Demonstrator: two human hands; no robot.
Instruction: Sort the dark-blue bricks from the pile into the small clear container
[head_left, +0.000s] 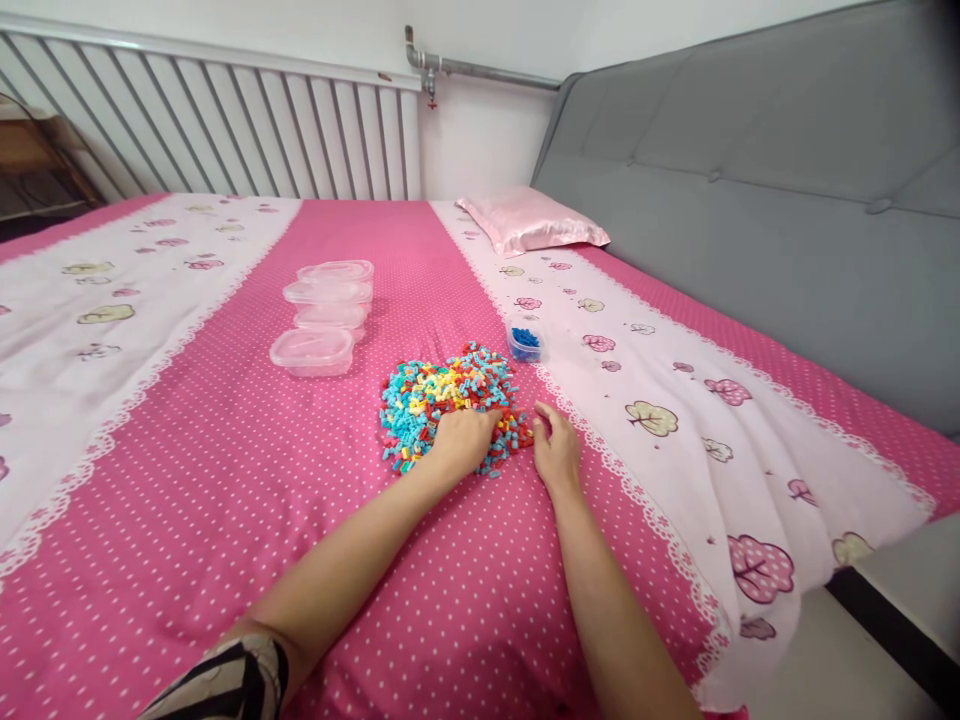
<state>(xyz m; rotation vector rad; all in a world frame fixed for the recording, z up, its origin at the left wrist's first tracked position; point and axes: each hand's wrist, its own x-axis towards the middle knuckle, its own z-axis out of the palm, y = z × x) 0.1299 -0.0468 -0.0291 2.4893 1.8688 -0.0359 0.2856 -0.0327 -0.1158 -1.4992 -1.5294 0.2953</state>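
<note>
A pile of small plastic building pieces [420,395], in light blue, red, yellow and green, lies loosely heaped on the bedspread. Over its front right part rests my left hand [463,442], with curled fingers pointing to the right. Whatever those fingers hold is too small and hidden to name. My right hand [559,455] is at the pile's right edge, thumb and forefinger apart, with no piece visible between them. Just beyond it stands a small clear tub [525,352] holding blue pieces [525,337].
Several clear plastic boxes with lids [311,350] stand in a row left of the pile. The pink dotted bedspread [187,480] covers the bed. A pink pillow [532,220] lies at the back, beside the grey padded headboard [750,190]. A white radiator [225,120] lines the wall.
</note>
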